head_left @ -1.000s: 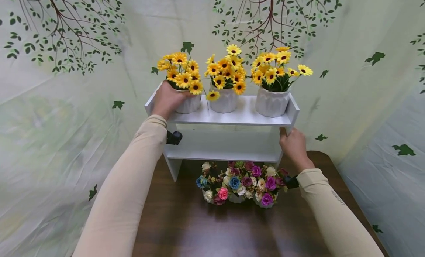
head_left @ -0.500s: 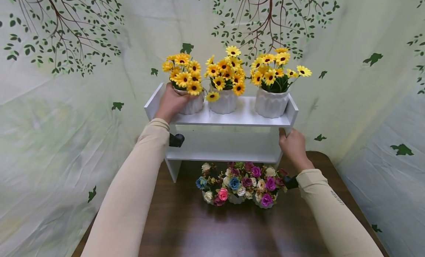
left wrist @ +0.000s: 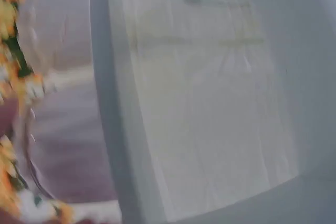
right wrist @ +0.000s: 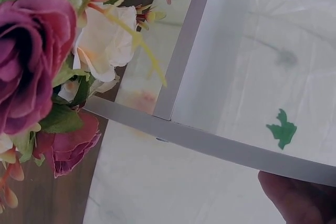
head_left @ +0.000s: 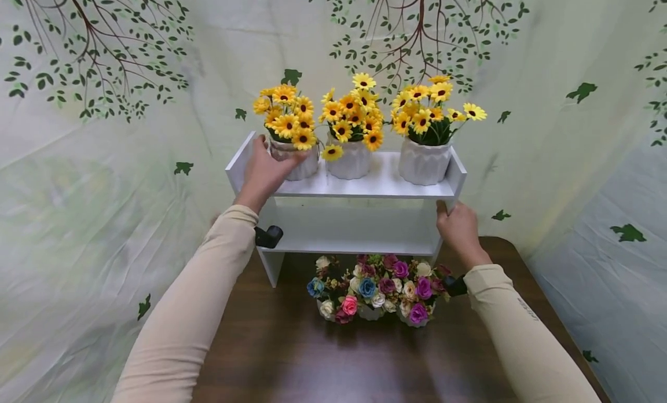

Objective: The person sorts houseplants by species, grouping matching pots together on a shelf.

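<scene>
My left hand (head_left: 264, 170) is at the left flower pot (head_left: 306, 167) on the white shelf's top board, thumb stretched across its front and fingers spread at its left side. This ribbed white pot holds yellow daisy-like flowers (head_left: 285, 125). In the blurred left wrist view, two pots (left wrist: 71, 145) show beside the shelf board, with bits of fingers at the left edge. My right hand (head_left: 461, 232) grips the right side panel of the shelf (head_left: 359, 187) below the top board. A fingertip (right wrist: 275, 182) meets the panel's edge in the right wrist view.
Two more pots of yellow flowers, a middle pot (head_left: 349, 161) and a right pot (head_left: 424, 162), stand on the top board. Several rose pots (head_left: 372, 311) crowd the brown table (head_left: 333, 362) at the shelf's foot. Leaf-patterned cloth (head_left: 250, 38) hangs behind.
The left pot was shifted slightly right and forward, away from the side panel. My left hand has since loosened and drawn back down and left from it. My right hand has stayed put.
</scene>
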A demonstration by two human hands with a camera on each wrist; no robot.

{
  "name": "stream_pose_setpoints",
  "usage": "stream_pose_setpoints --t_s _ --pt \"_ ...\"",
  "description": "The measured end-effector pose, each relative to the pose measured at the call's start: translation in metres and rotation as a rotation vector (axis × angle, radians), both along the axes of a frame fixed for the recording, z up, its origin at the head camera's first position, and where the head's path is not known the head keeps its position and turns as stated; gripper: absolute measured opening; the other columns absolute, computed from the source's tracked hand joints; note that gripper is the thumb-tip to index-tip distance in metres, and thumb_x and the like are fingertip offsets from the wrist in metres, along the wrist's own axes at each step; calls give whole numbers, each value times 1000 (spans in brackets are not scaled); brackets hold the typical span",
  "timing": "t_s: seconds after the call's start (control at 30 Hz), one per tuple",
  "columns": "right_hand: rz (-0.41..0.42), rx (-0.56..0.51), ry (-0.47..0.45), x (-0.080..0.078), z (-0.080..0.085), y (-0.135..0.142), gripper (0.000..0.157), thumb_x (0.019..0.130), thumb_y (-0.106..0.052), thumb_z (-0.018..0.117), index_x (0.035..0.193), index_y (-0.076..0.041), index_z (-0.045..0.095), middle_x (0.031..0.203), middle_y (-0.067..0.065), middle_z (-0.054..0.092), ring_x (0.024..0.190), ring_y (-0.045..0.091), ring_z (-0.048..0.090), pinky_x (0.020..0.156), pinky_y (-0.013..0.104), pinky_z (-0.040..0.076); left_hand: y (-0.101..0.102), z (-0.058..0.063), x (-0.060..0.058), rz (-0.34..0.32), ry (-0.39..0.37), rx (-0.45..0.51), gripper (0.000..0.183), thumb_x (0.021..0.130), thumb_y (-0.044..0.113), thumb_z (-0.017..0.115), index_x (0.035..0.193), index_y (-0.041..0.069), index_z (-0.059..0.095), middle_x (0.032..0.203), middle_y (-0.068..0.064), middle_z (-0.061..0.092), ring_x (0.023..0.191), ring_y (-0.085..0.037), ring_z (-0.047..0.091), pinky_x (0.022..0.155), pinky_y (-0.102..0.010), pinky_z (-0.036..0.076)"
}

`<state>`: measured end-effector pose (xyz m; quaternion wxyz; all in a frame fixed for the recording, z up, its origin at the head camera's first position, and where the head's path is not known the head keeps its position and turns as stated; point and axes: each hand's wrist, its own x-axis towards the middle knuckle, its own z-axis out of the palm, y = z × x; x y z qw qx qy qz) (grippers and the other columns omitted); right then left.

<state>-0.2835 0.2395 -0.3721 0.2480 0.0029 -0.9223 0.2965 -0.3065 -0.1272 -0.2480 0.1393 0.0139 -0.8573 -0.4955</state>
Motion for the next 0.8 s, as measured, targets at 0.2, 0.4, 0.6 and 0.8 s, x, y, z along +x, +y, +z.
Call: stream_pose_setpoints --t_s 0.2,0.4,0.6,0.8 --pt "-4 2 -6 -1 0 3 31 101 -16 48 88 8 62 68 22 58 60 33 51 55 40 39 10 -47 54 93 403 67 60 91 18 67 143 2 41 145 -17 46 127 -30 51 100 -43 48" --pt "1 -9 -14 -2 0 2 31 101 -17 48 86 7 61 68 22 58 61 34 51 56 41 39 7 -103 100 -17 422 85 52 91 5 66 138 3 47 137 -13 54 108 -20 60 80 -24 51" --pt "-12 -3 -2 -2 -1 3 31 101 -16 50 80 5 58 66 21 56 60 34 50 55 40 37 -5 -155 112 -130 381 28 33 91 2 65 123 3 59 117 -8 68 87 -5 61 69 -15 50" --pt "-4 -3 5 -4 -2 3 31 101 -16 49 80 5 58 67 21 56 60 34 50 55 40 38 -9 -202 118 -284 144 -5 7 93 6 66 99 9 69 89 -7 71 71 -3 58 62 -20 50"
